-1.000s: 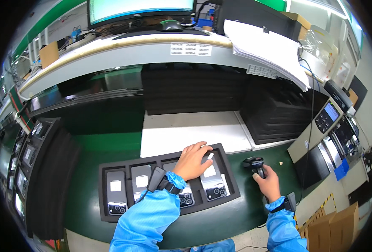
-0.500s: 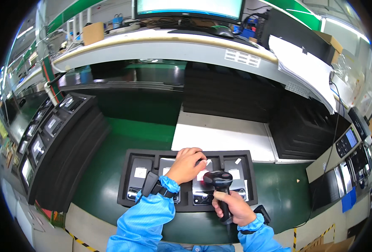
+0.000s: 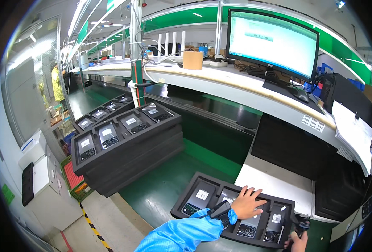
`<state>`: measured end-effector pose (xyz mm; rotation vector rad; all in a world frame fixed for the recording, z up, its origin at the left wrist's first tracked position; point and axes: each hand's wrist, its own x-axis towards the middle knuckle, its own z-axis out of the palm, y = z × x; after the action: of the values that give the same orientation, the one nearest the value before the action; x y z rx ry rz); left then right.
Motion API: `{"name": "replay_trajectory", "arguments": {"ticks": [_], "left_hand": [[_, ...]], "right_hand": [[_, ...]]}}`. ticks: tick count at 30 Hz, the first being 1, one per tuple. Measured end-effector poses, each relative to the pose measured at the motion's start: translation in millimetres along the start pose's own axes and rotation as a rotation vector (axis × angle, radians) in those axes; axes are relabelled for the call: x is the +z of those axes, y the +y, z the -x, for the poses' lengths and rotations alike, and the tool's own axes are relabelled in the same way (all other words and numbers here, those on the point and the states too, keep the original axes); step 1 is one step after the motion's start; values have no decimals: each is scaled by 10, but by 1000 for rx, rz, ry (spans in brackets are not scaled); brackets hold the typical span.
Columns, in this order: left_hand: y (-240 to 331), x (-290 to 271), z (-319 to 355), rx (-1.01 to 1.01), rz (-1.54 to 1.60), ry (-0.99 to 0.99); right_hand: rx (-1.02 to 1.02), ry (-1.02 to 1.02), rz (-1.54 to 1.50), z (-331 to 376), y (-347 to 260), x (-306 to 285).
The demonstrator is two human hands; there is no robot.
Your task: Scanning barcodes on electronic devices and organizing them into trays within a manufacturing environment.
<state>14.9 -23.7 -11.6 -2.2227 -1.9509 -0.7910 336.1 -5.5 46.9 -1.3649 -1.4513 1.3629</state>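
A black foam tray lies on the green bench in front of me, with several dark smartphones in its compartments, camera side up and bearing white labels. Over the tray's middle, my left hand is spread open, palm down, partly covering the phones beneath; whether it touches them I cannot tell. At the tray's right end, my right hand is wrapped round the handle of a black handheld barcode scanner. A small white slip lies above the label of the rightmost phone.
On the left stands a stack of foam trays, its top tray holding more phones. A shelf across the back carries a monitor, a tape roll and a mouse. Papers hang at the right. Someone in yellow is far left.
My view has swung left, so the tray stack shows more fully. The scanner in my right hand has gone from over the phones to the tray's right end. My left fingers have spread.
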Motion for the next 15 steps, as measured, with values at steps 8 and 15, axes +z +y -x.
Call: {"name": "replay_trajectory", "arguments": {"ticks": [8,15], "left_hand": [[41,-64,-132,-31,25,-80],[-7,-148,-197,-82,223,16]], "right_hand": [[4,266,323,-402,308,-479],[23,267,238,-688,374,-386]]}}
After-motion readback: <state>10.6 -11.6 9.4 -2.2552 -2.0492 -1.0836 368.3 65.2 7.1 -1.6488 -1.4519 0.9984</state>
